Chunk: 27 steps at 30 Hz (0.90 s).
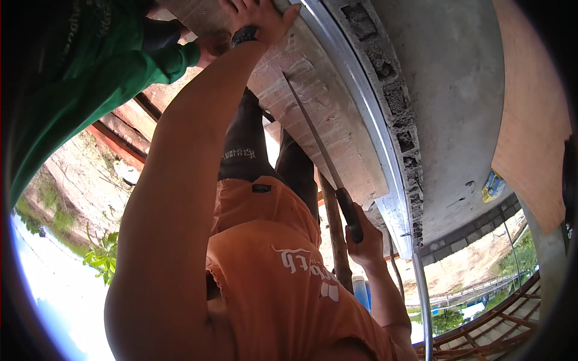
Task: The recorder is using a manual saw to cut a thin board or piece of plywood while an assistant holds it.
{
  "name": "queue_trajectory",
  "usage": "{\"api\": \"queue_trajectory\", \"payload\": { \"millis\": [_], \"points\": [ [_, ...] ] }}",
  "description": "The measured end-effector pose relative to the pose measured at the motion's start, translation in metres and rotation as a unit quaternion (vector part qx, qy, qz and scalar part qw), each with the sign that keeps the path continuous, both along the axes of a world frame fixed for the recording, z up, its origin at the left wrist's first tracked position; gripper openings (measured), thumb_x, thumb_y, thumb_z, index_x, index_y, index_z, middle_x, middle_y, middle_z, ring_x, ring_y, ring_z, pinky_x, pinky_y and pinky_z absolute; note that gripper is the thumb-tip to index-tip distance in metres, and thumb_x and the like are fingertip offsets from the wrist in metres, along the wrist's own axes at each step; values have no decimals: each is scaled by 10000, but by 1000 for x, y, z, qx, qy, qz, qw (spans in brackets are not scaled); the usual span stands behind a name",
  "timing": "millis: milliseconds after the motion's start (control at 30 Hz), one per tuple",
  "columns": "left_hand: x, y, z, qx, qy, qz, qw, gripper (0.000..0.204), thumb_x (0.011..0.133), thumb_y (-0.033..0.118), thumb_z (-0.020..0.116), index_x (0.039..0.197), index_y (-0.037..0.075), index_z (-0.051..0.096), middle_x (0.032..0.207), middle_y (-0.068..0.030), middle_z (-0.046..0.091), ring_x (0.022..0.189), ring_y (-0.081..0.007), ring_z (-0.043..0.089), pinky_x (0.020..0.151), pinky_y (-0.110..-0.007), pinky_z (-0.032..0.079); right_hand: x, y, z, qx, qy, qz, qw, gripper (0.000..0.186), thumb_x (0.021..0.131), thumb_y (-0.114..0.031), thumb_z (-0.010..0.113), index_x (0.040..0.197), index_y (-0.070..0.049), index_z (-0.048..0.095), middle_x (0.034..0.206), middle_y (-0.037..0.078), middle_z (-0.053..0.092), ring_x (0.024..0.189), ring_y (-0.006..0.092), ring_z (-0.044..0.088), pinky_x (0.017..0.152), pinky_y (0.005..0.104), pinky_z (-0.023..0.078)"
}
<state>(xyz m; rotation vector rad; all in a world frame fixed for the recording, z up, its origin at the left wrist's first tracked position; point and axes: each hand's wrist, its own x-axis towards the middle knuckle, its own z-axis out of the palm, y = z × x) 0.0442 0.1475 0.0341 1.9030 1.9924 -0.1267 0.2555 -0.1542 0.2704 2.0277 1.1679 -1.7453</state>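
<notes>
One handsaw (316, 132) in the right hand (366, 239), blade lying over one wide board (355, 157).
Right grip wrapped round the single dark handle, near the board's lower end; grip of the left hand (268, 23) spread flat on the board higher up, fingertips partly cut off by the frame, one dark wristband (244, 35) on that arm. One co-worker's hand (212, 49) below one green sleeve (129, 78), partly hidden behind the wrist. One yellow-and-blue packet (493, 186) at far right, contents hidden. Too fine to make out: saw teeth; hard to tell: whether blade touching wood.
</notes>
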Motion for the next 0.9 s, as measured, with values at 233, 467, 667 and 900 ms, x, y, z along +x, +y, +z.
{"api": "queue_trajectory", "payload": {
  "millis": [233,467,667,900],
  "points": [
    [26,-1,-6,24,-17,-27,999,919,875,643,456,1512,13,250,1566,-313,108,1465,-455,36,1172,-574,9,-66,79,-154,199,13,-19,980,589,871,-155,600,1432,-160,418,935,201,680,878,386,666,755,459,537],
    [-3,-6,-4,-21,24,1,1000,924,870,645,464,1512,14,250,1564,-317,113,1461,-461,48,1172,-574,21,-1,-19,-25,102,23,-15,994,655,808,-131,639,1432,-148,441,941,193,688,879,369,680,794,424,535],
    [12,3,-2,11,-2,-6,1000,917,866,637,481,1512,24,260,1561,-322,116,1459,-468,55,1169,-579,25,-40,23,-104,159,21,-17,987,677,816,-134,649,1449,-125,407,877,195,682,827,371,685,746,427,547],
    [4,-1,-8,-14,25,-8,1000,929,872,647,455,1524,27,224,1570,-311,90,1462,-462,37,1172,-575,15,-40,17,-83,136,22,-23,990,654,827,-140,630,1444,-118,414,953,204,683,870,357,687,767,404,545]
  ]
}}
